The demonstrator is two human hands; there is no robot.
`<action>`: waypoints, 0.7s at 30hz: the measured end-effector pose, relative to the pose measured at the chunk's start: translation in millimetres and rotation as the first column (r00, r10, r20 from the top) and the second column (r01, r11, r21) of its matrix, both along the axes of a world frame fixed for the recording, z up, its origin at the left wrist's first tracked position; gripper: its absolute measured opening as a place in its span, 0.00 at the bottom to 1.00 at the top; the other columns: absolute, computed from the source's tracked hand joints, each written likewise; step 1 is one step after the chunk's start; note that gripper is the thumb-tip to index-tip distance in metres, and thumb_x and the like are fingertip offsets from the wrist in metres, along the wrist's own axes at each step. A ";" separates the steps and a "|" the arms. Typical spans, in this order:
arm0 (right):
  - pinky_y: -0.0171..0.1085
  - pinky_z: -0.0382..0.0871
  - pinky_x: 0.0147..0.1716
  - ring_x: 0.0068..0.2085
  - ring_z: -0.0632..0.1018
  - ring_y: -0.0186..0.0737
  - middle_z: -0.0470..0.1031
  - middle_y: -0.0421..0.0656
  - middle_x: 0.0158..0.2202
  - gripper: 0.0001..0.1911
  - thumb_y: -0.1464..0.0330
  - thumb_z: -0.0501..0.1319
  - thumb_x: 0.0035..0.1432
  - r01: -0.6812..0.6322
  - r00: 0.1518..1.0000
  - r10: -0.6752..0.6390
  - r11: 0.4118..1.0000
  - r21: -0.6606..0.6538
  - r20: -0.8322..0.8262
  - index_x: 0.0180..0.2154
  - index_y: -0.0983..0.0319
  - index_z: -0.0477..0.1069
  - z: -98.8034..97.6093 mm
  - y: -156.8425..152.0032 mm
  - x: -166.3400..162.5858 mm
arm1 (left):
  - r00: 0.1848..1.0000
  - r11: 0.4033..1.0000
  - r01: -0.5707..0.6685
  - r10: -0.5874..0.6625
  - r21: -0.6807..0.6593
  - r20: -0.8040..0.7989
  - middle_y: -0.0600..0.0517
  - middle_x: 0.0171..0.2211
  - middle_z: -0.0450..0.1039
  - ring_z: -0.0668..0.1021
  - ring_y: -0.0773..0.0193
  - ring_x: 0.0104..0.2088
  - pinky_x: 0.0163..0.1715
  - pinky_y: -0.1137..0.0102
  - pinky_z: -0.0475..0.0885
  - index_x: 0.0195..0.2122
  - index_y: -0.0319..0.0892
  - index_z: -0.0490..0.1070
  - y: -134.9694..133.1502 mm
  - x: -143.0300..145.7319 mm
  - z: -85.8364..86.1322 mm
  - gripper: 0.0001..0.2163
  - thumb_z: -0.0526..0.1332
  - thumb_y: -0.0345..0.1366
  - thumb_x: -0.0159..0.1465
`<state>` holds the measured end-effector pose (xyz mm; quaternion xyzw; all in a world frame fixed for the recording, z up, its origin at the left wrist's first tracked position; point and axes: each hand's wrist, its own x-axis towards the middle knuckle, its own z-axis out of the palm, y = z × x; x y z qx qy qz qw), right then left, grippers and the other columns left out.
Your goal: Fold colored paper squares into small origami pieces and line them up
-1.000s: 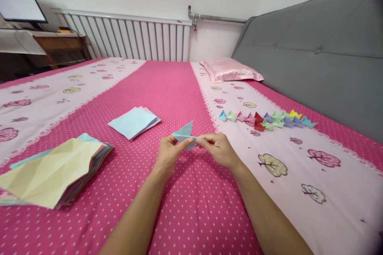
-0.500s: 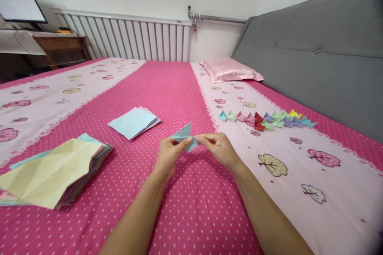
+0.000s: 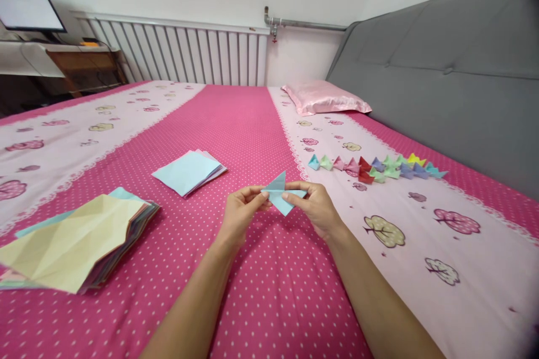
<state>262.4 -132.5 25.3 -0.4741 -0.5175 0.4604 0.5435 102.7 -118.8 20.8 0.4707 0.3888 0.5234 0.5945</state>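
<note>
Between my two hands is a folded piece of light blue paper (image 3: 283,199), with one triangular point standing up and another pointing down. My left hand (image 3: 243,210) pinches its left corner between thumb and fingers. On the opposite side, my right hand (image 3: 316,206) grips the paper with the thumb on the front and the fingers behind. The paper is held above the pink dotted bedspread (image 3: 269,269). Parts of its right flap are covered by my right thumb.
Left of my hands lies a small stack of square paper sheets (image 3: 187,172), light blue on top. Nearer is a larger pile of creased paper (image 3: 76,241). Several folded paper boats (image 3: 391,171) stand in rows at right. Behind are a pink pillow (image 3: 324,98) and a grey headboard (image 3: 446,56).
The blue paper has shifted right and turned, showing more of its right flap. My right hand has moved from pinching the edge to gripping it further over; my left hand holds its left corner.
</note>
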 end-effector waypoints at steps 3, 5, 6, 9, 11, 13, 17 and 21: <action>0.34 0.66 0.28 0.26 0.73 0.35 0.77 0.42 0.28 0.11 0.68 0.64 0.44 0.022 0.998 -0.023 1.000 0.020 0.050 0.33 0.63 0.76 1.4 0.1 -1.8 | 1.000 1.000 -0.003 0.003 -0.015 0.030 0.51 0.21 0.75 0.76 0.68 0.23 0.27 0.74 0.70 0.30 0.37 0.73 0.4 0.1 -1.3 0.09 0.67 0.34 0.48; 0.34 0.65 0.27 0.26 0.73 0.34 0.77 0.42 0.27 0.08 0.69 0.63 0.44 0.026 0.996 -0.030 0.999 0.048 0.086 0.31 0.63 0.77 3.0 -0.3 -2.9 | 0.999 1.000 0.003 -0.003 -0.008 0.045 0.52 0.21 0.75 0.76 0.68 0.23 0.27 0.75 0.70 0.29 0.38 0.73 0.6 0.3 -2.2 0.08 0.66 0.33 0.48; 0.33 0.64 0.26 0.25 0.72 0.34 0.76 0.41 0.27 0.08 0.70 0.62 0.44 0.026 0.994 -0.032 0.998 0.061 0.106 0.30 0.63 0.77 3.7 -0.6 -3.0 | 0.999 1.000 0.010 -0.010 -0.006 0.051 0.52 0.22 0.75 0.76 0.68 0.23 0.28 0.74 0.71 0.29 0.38 0.73 0.7 0.5 -2.6 0.07 0.66 0.32 0.48; 0.32 0.62 0.23 0.22 0.70 0.32 0.75 0.40 0.23 0.07 0.71 0.60 0.45 0.024 0.984 -0.039 0.996 0.088 0.173 0.28 0.63 0.77 5.1 -1.9 -1.7 | 0.998 1.000 0.015 -0.013 -0.019 0.063 0.52 0.23 0.75 0.76 0.69 0.23 0.29 0.75 0.71 0.27 0.38 0.73 0.8 1.0 -3.0 0.05 0.65 0.32 0.48; 0.31 0.60 0.21 0.21 0.68 0.31 0.74 0.40 0.22 0.08 0.72 0.58 0.46 0.024 0.976 -0.046 0.995 0.101 0.214 0.28 0.63 0.77 5.3 -2.8 -0.5 | 0.998 1.000 0.002 0.000 -0.026 0.059 0.53 0.23 0.75 0.75 0.71 0.24 0.29 0.76 0.71 0.25 0.39 0.73 0.5 1.3 -2.7 0.04 0.65 0.31 0.47; 0.31 0.59 0.21 0.21 0.68 0.31 0.74 0.40 0.22 0.09 0.71 0.57 0.47 0.008 0.970 -0.036 0.993 0.115 0.240 0.28 0.63 0.77 5.4 -3.4 0.0 | 0.999 1.000 -0.017 0.018 -0.020 0.044 0.54 0.22 0.74 0.75 0.72 0.24 0.29 0.77 0.70 0.24 0.39 0.73 0.1 1.3 -1.8 0.02 0.63 0.30 0.48; 0.32 0.58 0.19 0.19 0.66 0.31 0.72 0.40 0.20 0.07 0.66 0.62 0.46 -0.005 0.961 -0.035 0.989 0.145 0.274 0.26 0.63 0.75 6.4 -4.3 -2.2 | 0.999 0.999 -0.028 0.029 0.035 -0.015 0.54 0.22 0.73 0.74 0.71 0.23 0.29 0.75 0.71 0.23 0.39 0.72 -1.2 1.1 0.4 0.02 0.63 0.32 0.49; 0.32 0.62 0.20 0.21 0.69 0.32 0.71 0.38 0.21 0.08 0.65 0.66 0.43 -0.019 0.975 -0.020 0.985 0.172 0.222 0.26 0.62 0.72 8.7 -5.4 -5.1 | 0.999 0.993 -0.024 0.029 0.112 -0.042 0.54 0.19 0.72 0.73 0.71 0.21 0.24 0.76 0.68 0.22 0.38 0.68 -2.8 2.0 2.3 0.09 0.68 0.35 0.45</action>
